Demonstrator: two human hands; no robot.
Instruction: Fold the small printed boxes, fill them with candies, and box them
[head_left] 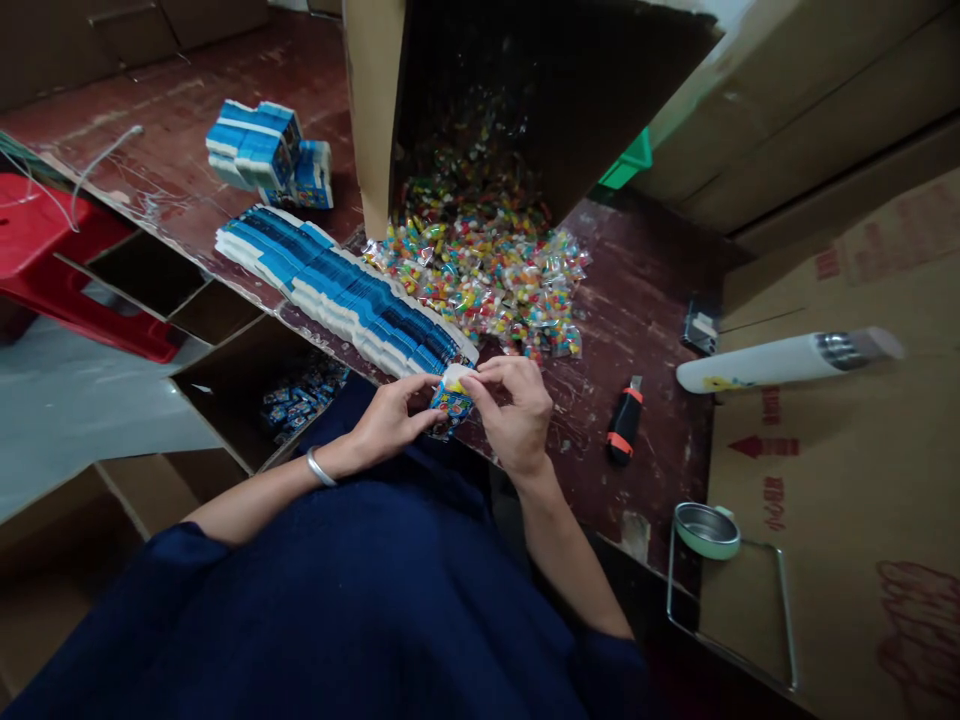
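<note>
My left hand [393, 418] grips a small blue printed candy box [450, 402] at its left side, over the table's front edge. At the top of that box, the thumb and fingers of my right hand [516, 408] pinch together on its white and yellow flap. Whether a candy packet is between those fingers is hidden. A long row of flat blue and white boxes [337, 285] leans along the table edge, its near end just behind my hands. Behind it, clear packets of colourful candy [495, 290] spill out of a tipped cardboard carton [373, 120].
Bundled blue boxes [259, 145] lie at the back left. A black and orange utility knife [625, 425] rests on the table [600, 300] to the right. Beyond it are a white bottle [765, 370] and a small metal-lined cup [706, 528]. Below left, an open carton [217, 395] holds filled boxes [300, 395].
</note>
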